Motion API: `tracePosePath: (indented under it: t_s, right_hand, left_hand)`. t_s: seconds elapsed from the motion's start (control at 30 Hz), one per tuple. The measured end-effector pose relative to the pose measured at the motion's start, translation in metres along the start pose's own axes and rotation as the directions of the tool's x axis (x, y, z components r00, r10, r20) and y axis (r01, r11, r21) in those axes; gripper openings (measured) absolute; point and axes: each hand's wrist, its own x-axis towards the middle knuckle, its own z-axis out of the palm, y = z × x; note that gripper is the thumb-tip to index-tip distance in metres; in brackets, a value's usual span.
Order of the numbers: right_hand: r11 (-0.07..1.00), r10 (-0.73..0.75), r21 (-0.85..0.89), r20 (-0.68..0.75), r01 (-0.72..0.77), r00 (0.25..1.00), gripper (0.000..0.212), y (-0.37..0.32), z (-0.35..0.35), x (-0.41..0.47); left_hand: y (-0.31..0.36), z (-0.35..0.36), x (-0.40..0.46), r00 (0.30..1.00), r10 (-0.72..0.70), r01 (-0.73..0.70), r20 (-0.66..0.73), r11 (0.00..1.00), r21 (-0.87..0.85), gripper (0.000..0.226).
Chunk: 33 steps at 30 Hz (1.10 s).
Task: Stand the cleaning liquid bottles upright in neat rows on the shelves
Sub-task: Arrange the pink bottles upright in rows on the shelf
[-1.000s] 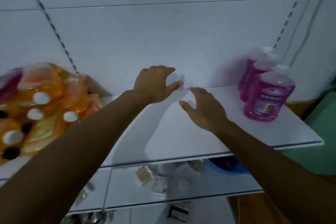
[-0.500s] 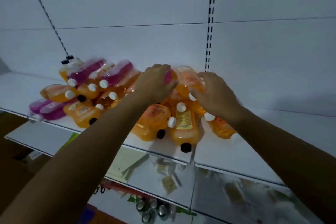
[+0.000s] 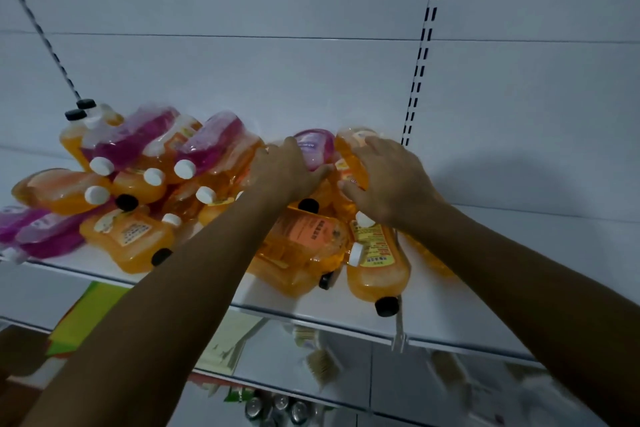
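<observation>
The right hand [image 3: 388, 180] has its fingers curled over an orange bottle [image 3: 351, 152] at the top of the heap, the thumb tucked under the near side, so it looks to have hold of it round the body. The left hand [image 3: 289, 172] lies on a pink bottle [image 3: 313, 147] just beside, fingers bent over its flank and thumb stretched toward the other hand; whether it truly grips or only rests there I cannot tell. Both arms reach forward and slightly up, wrists level, forearms crossing over the front edge of the shelf [image 3: 450, 333]. The rest of the cleaning liquid bottles lie tumbled in a pile [image 3: 145, 184] across the left and middle of that shelf, caps pointing every way, none of them plainly standing. They look full, so I would expect real weight in each, and the smooth plastic is likely slippery; the walls probably give a little under a squeeze. The waist of the body seems the safest place to take one, not the cap. Lifting from the top may let neighbours slide, and one orange bottle [image 3: 377, 263] already pokes its black cap over the edge.
</observation>
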Motion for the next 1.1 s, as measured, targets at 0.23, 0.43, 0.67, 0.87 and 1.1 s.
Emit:
tracePosePath:
  t_s: [0.23,0.43,0.67,0.87,1.1]
  right_hand:
    - [0.999,-0.012,0.044,0.000,0.012,1.000,0.064,-0.002,-0.005,-0.002]
    - [0.997,-0.030,0.073,-0.029,0.032,0.999,0.059,-0.001,-0.009,-0.003]
    - [0.649,0.340,0.746,-0.109,-0.149,0.934,0.053,0.008,-0.036,0.003]
    - [0.285,0.637,0.934,-0.017,-0.215,0.771,0.039,0.078,-0.073,-0.013]
    - [-0.106,0.748,0.967,0.232,-0.233,0.622,0.020,0.174,-0.086,-0.108]
  left_hand:
    - [-0.002,-0.006,0.003,0.991,-0.129,0.118,-0.045,0.974,-0.193,0.080]
    - [-0.003,-0.020,-0.005,0.974,-0.168,0.078,-0.153,0.879,-0.470,0.068]
    - [0.015,-0.050,-0.017,0.945,0.039,-0.240,-0.325,0.759,-0.605,0.073]
    - [0.081,-0.060,-0.021,0.861,0.425,-0.507,-0.281,0.663,-0.551,0.083]
    - [0.192,-0.025,-0.026,0.777,0.629,-0.514,-0.013,0.623,-0.589,0.119]
